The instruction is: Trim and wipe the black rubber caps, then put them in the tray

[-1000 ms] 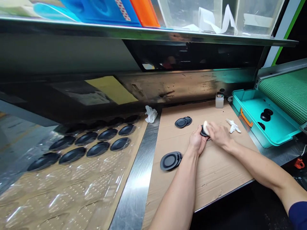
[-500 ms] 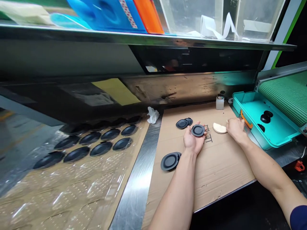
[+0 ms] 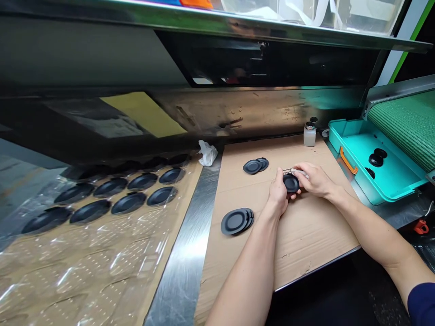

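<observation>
- Currently, left hand (image 3: 278, 192): thumb and fingers clamped on the rim of a black round part (image 3: 291, 183), held above the cardboard (image 3: 306, 235).
- Right hand (image 3: 314, 179): thumb and forefinger pinched on a small white cloth (image 3: 301, 172) at the part's upper edge; remaining fingers partly hidden, spacing cannot be told.
- Left of hands: two overlapping-disc groups, far group (image 3: 252, 166) and near group (image 3: 234, 221), both flat on cardboard.
- Bottle (image 3: 309, 136) upright near teal bin (image 3: 390, 188).
</observation>
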Available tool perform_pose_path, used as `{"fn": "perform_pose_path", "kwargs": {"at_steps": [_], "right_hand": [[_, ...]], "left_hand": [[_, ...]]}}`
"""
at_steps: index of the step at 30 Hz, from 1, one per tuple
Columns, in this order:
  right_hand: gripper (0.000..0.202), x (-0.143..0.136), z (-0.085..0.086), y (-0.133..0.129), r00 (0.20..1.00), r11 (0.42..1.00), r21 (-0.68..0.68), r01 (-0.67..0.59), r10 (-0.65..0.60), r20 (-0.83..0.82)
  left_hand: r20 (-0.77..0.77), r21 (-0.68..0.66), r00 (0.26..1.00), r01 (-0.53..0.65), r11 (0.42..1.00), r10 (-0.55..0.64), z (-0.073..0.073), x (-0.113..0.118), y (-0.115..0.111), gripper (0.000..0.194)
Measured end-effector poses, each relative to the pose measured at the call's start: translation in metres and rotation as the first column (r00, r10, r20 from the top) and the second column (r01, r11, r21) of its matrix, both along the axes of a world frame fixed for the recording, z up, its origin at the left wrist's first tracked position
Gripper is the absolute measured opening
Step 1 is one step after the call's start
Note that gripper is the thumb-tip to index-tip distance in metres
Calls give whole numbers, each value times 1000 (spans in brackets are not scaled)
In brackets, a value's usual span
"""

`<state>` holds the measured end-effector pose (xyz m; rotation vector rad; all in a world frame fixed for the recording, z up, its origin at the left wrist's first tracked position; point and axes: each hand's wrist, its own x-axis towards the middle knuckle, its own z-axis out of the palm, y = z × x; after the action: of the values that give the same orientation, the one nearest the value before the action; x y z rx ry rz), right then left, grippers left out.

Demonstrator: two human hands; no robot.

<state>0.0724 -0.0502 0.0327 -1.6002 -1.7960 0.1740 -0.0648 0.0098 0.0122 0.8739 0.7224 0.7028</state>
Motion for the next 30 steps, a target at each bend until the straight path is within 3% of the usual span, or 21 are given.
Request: {"fn": "perform_pose_path", "kwargs": {"at_steps": [5, 11, 16, 20, 24, 30], "right_hand": [[31, -3, -3, -2, 973, 992, -115, 55, -27, 228], [30, -12, 12, -11, 903, 971, -183, 154, -63, 425], [30, -18, 18, -12, 872, 969, -199, 150, -35, 488], [30, -19, 19, -11, 861, 949, -239, 205, -59, 505], [30, -21, 22, -11, 862, 931, -275, 239, -73, 501], [29, -18, 18, -10, 873, 958, -199, 205, -88, 479]], "left_hand": [[-172, 140, 984, -22, 990, 46, -6, 2, -4, 70], [-385, 323, 922, 84, 943, 50, -5, -3, -4, 78], [-529, 542, 840, 221, 811, 124, 2, -8, -1, 77], [-573, 606, 807, 300, 737, 143, 5, -10, -1, 77], [-560, 600, 815, 274, 751, 150, 1, -10, -1, 77], [-521, 592, 842, 238, 770, 140, -4, -9, 0, 75]]}}
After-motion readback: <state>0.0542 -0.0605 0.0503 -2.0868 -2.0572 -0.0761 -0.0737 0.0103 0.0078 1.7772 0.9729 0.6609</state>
